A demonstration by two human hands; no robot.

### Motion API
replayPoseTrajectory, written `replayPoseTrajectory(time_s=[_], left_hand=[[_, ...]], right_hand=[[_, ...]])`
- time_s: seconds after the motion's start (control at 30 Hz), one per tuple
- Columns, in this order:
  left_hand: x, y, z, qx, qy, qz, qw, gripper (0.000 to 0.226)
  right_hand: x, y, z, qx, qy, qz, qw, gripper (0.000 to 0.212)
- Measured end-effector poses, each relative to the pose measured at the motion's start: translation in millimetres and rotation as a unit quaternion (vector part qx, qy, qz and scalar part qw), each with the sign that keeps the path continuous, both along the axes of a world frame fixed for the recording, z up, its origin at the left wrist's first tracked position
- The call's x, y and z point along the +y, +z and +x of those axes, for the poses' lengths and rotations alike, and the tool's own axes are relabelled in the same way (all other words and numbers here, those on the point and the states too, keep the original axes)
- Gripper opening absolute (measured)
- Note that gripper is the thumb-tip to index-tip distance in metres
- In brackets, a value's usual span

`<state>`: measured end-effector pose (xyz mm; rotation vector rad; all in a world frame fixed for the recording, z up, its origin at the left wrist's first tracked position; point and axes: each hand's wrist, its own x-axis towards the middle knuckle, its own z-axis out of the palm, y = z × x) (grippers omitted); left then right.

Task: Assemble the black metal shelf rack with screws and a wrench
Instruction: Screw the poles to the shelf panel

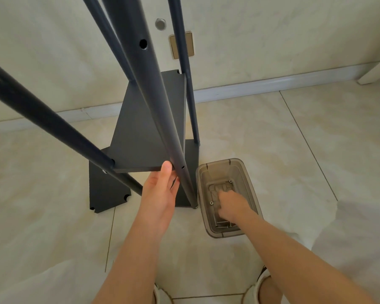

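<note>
- Rack (140, 119) stands upright on the tiled floor (272, 139), close to the wall (272, 36). Four dark poles run up out of the top of the view.
- Middle shelf (149, 123) sits between the poles. Bottom shelf (105, 189) is down at floor level, with notched corners showing at its front left.
- Front right pole (154, 102) is closest to the camera. It has one large hole high up and a small hole just beside the middle shelf's front corner.
- Left hand (160, 191) grips the middle shelf's front edge, right next to that pole. The thumb lies up against the edge and the fingers curl underneath.
- Bin (201, 172) is translucent grey plastic. It stands on the floor just beside the rack's front right foot.
- Right hand (230, 205) is reaching down inside the bin with fingers bent toward the bottom. Can't tell if it's holding anything; the fingertips are hidden.
- Screws (211, 203): two small ones visible on the bin bottom, one left of the hand and one above it.
- Wall has a rectangular plate (182, 44) and a round metal fitting (160, 24) above it, both partly behind a rear pole.
- White baseboard (272, 83) runs along the wall, with a white furniture leg (375, 71) at far right.
- Shoes (261, 281) sit at the bottom edge.
</note>
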<state>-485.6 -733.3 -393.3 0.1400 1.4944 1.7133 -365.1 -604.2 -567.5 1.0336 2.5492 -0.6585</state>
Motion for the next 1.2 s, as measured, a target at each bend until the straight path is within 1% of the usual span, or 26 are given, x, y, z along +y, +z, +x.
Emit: replayPoseTrajectory(time_s=[0.03, 0.07, 0.13, 0.17, 0.2, 0.27, 0.33, 0.4, 0.5, 0.63, 0.7, 0.87, 0.97, 1.07, 1.2], left_hand=[[0.5, 0.5, 0.9, -0.001, 0.001, 0.005, 1.0, 0.022], [1.0, 1.0, 1.9, -0.002, 0.003, 0.008, 1.0, 0.022], [2.9, 2.0, 4.0, -0.005, 0.013, 0.005, 1.0, 0.019], [3.4, 1.6, 4.6, -0.005, 0.02, 0.004, 1.0, 0.018], [3.7, 1.1, 4.9, -0.004, 0.025, 0.004, 1.0, 0.017], [2.8, 0.9, 5.8, -0.006, 0.029, 0.009, 1.0, 0.018], [1.9, 0.9, 6.1, -0.009, 0.03, 0.016, 0.999, 0.022], [0.7, 1.5, 6.2, -0.012, 0.03, 0.019, 0.999, 0.026], [-1.6, 1.8, 6.4, -0.006, 0.028, 0.018, 0.999, 0.026], [-2.9, 1.0, 6.8, 0.008, 0.024, -0.002, 1.0, 0.034], [-2.9, 0.0, 6.4, 0.011, 0.026, -0.01, 1.0, 0.035], [-2.8, 0.2, 4.8, 0.001, 0.027, -0.022, 0.999, 0.035], [-3.0, -1.3, 4.0, 0.008, 0.025, -0.048, 0.999, 0.037], [-3.0, -0.9, 4.0, 0.008, 0.025, -0.043, 0.999, 0.041], [-3.1, -0.1, 5.1, 0.007, 0.033, -0.039, 0.999, 0.033]], right_hand=[[-2.2, 10.0, 1.0, 0.048, -0.069, -0.029, 0.996, 0.021], [-5.5, 21.7, 1.2, 0.1, -0.15, -0.06, 0.982, 0.014], [-14.3, 50.1, -0.7, 0.196, -0.306, -0.11, 0.925, 0.014], [-20.0, 66.3, -2.3, 0.246, -0.357, -0.123, 0.893, 0.014], [-26.0, 83.5, -3.8, 0.296, -0.387, -0.13, 0.864, 0.014], [-38.1, 120.8, -4.6, 0.384, -0.405, -0.138, 0.818, 0.015], [-48.7, 152.9, -2.9, 0.448, -0.393, -0.162, 0.787, 0.016], [-57.5, 177.7, -0.8, 0.49, -0.365, -0.201, 0.766, 0.02], [-66.9, 198.2, -0.6, 0.516, -0.333, -0.226, 0.756, 0.019], [-77.5, 200.8, -3.9, 0.489, -0.303, -0.239, 0.783, 0.012], [-81.1, 198.9, -4.9, 0.481, -0.306, -0.239, 0.786, 0.013], [-80.6, 197.7, -6.1, 0.489, -0.324, -0.229, 0.777, 0.013], [-78.1, 198.2, -6.4, 0.504, -0.331, -0.226, 0.765, 0.014], [-78.8, 199.0, -6.8, 0.514, -0.327, -0.227, 0.759, 0.016], [-81.2, 198.5, -6.8, 0.516, -0.322, -0.234, 0.758, 0.016]])
